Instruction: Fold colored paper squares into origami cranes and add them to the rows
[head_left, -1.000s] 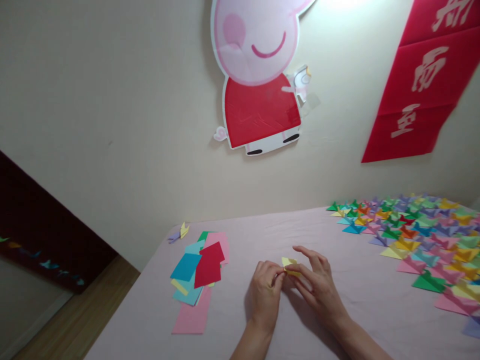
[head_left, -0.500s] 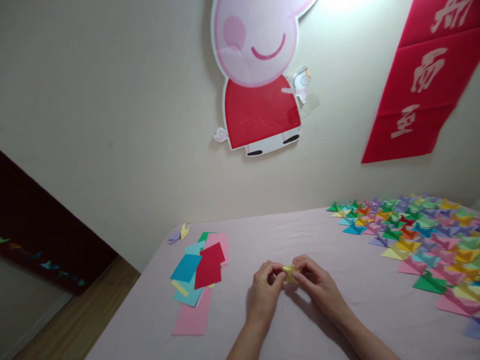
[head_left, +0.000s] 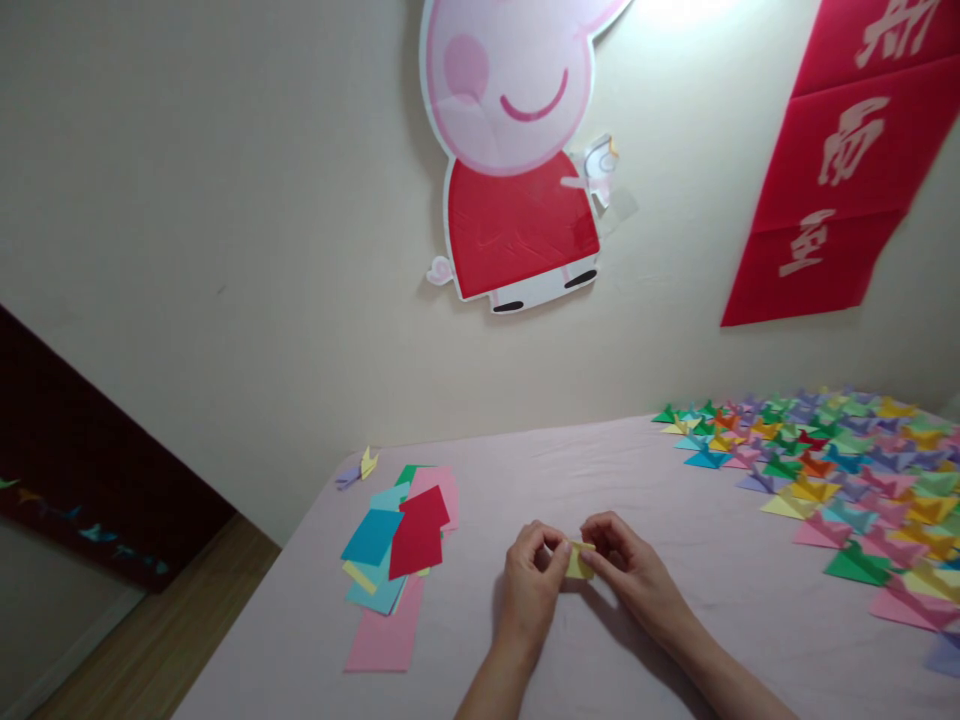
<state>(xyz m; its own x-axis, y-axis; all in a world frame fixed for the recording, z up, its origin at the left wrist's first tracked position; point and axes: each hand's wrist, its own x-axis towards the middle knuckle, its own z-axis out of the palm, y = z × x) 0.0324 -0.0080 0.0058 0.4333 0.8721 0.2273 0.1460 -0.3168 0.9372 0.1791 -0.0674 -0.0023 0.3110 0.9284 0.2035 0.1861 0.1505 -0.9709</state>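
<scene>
A small folded piece of yellow paper (head_left: 577, 562) is held just above the pink-covered table (head_left: 600, 680). My left hand (head_left: 534, 575) pinches its left edge between thumb and fingers. On the other side, my right hand (head_left: 634, 568) has its thumb and finger closed at the paper's upper right edge. The fingers partly cover the paper, so its exact folds are hard to make out.
Loose coloured paper sheets, a red one (head_left: 418, 535) on top, lie to the left. Two small folded pieces, one a yellow paper figure (head_left: 368, 463), sit at the far left corner. Rows of folded paper figures, including a green one (head_left: 859, 563), fill the right side. A wall stands behind.
The yellow paper has turned between my fingers and now shows a flatter, broader face. My right fingers have shifted slightly along its edge. My left hand stays nearly still.
</scene>
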